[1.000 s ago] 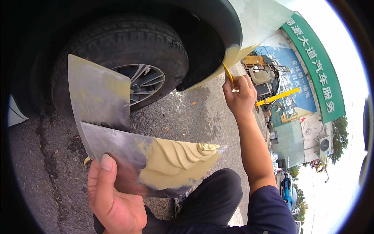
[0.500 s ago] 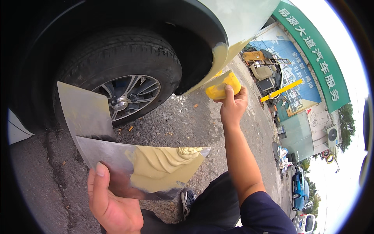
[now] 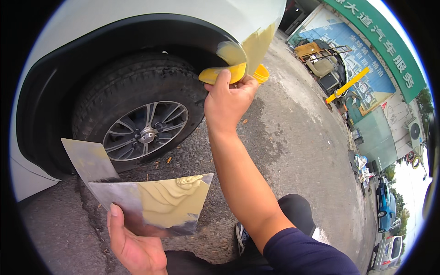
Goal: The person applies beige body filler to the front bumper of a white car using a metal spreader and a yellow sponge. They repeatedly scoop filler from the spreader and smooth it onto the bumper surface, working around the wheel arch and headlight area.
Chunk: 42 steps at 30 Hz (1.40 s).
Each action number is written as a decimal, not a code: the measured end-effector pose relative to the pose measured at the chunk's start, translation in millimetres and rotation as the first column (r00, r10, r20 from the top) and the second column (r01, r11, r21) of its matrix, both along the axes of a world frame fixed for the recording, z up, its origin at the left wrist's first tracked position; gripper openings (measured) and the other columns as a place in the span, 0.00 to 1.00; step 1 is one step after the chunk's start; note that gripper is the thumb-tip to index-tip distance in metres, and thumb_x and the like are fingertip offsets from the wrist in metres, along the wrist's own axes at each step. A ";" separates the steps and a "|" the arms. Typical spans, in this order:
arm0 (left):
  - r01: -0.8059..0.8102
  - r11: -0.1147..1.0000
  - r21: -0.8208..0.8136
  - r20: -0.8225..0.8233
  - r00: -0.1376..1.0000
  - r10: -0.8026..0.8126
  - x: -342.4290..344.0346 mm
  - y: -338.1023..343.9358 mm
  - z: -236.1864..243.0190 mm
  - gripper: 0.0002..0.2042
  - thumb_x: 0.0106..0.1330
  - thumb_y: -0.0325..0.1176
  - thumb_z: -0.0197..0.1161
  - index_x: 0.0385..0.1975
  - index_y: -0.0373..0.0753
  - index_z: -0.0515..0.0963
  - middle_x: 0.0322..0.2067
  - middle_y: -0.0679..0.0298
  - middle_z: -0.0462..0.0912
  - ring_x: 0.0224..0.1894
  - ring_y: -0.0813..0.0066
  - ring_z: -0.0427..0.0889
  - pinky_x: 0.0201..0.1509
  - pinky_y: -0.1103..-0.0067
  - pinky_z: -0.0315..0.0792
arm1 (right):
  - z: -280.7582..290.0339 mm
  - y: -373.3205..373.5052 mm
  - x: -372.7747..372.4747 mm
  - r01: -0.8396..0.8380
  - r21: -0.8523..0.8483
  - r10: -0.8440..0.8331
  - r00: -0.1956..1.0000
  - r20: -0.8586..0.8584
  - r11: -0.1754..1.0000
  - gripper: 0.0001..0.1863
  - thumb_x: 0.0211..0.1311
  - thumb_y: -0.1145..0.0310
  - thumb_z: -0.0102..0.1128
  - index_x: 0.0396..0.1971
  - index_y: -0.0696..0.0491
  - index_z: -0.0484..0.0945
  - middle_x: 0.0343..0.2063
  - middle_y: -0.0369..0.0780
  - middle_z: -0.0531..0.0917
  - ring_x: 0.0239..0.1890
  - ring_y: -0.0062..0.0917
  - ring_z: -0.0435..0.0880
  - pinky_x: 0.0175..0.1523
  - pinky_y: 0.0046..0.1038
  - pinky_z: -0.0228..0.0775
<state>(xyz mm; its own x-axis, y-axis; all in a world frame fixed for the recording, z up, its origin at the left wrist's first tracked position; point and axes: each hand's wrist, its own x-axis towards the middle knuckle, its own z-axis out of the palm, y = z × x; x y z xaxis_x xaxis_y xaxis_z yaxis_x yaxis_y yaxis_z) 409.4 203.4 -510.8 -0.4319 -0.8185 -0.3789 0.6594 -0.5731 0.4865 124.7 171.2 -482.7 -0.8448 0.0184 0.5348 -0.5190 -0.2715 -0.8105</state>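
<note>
My left hand (image 3: 137, 250) grips a bent sheet of bare metal (image 3: 107, 190) at its lower left, thumb on the face. Beige body filler (image 3: 172, 201) is spread in ridges over the sheet's right part, with a lump at the upper edge. Pinched in my right hand (image 3: 229, 103) is a yellow putty spreader (image 3: 222, 74), held flat by the rear edge of the wheel arch. Its edge appears to meet the arch, though I cannot tell whether it presses. Beige filler (image 3: 257, 48) coats the white car's bodywork (image 3: 183, 9) just above and right.
Below the black wheel arch (image 3: 55, 87) stands a tire with an alloy wheel (image 3: 146, 133). Beyond my right hand is a yellow tub (image 3: 262, 73). Rough pavement (image 3: 298, 160) stretches right, toward a yellow post (image 3: 350, 85), piled clutter and parked cars (image 3: 386, 204).
My right hand with the spreader has moved left and up to the wheel arch's edge. The view has shifted, showing more of the car body. My left hand keeps hold of the sheet.
</note>
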 end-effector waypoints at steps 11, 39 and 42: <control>0.014 0.999 -0.035 -0.012 1.000 -0.015 -2.5 3.9 -2.5 0.24 0.72 0.40 0.62 0.62 0.34 0.70 0.60 0.61 0.75 0.63 0.65 0.73 0.69 0.65 0.65 | -27.8 36.9 11.7 -0.193 -0.176 0.247 0.895 0.372 0.965 0.16 0.68 0.72 0.57 0.50 0.62 0.66 0.42 0.47 0.80 0.38 0.31 0.86 0.35 0.28 0.85; 0.012 0.999 -0.035 -0.017 1.000 -0.012 -6.3 2.5 -4.1 0.25 0.73 0.40 0.60 0.64 0.34 0.67 0.62 0.59 0.73 0.65 0.63 0.71 0.70 0.63 0.63 | 11.2 33.6 -4.2 -0.196 -0.689 0.588 0.705 0.396 0.698 0.14 0.72 0.71 0.50 0.54 0.60 0.70 0.45 0.45 0.81 0.45 0.32 0.83 0.55 0.36 0.80; 0.009 0.999 -0.035 -0.026 1.000 -0.010 -6.8 1.8 -5.2 0.25 0.72 0.40 0.61 0.63 0.34 0.68 0.62 0.59 0.73 0.65 0.63 0.71 0.70 0.64 0.64 | 2.6 33.0 -1.4 -0.327 -0.596 0.593 0.738 0.324 0.733 0.17 0.72 0.70 0.54 0.56 0.59 0.68 0.49 0.46 0.81 0.48 0.34 0.85 0.52 0.36 0.82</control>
